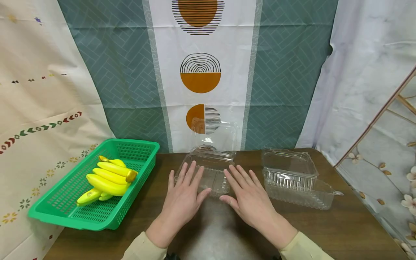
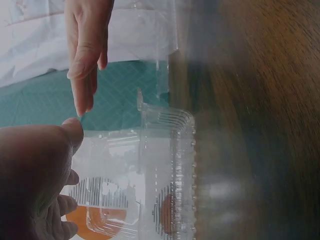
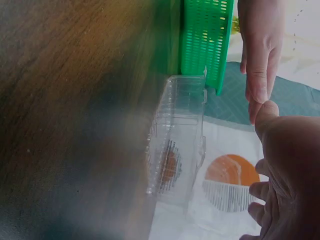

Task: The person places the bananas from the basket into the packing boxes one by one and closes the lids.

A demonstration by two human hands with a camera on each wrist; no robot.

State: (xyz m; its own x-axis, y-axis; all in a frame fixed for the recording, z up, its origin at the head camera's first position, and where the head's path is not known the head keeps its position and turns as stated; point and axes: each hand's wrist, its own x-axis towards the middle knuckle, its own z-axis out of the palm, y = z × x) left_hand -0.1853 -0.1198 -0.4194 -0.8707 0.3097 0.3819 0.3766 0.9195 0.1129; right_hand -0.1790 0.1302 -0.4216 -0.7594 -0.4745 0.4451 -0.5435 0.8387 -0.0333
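My left hand (image 1: 182,200) and right hand (image 1: 251,202) hover side by side, palms down with fingers spread, holding nothing. Just beyond them stands a clear plastic clamshell container (image 1: 211,173), its lid (image 1: 214,139) raised at the back. In both wrist views this container (image 2: 170,170) (image 3: 175,135) shows apart from the fingers. To the right sits a second clear clamshell container (image 1: 299,191), also with its lid up. On the left, a green plastic basket (image 1: 41,213) holds several yellow bananas (image 1: 108,182).
The brown wooden table (image 1: 354,231) runs back to a hanging curtain (image 1: 130,72) with printed circles. Patterned cloths flank both sides: a cream one (image 1: 42,94) on the left and a marbled floral one (image 1: 367,108) on the right.
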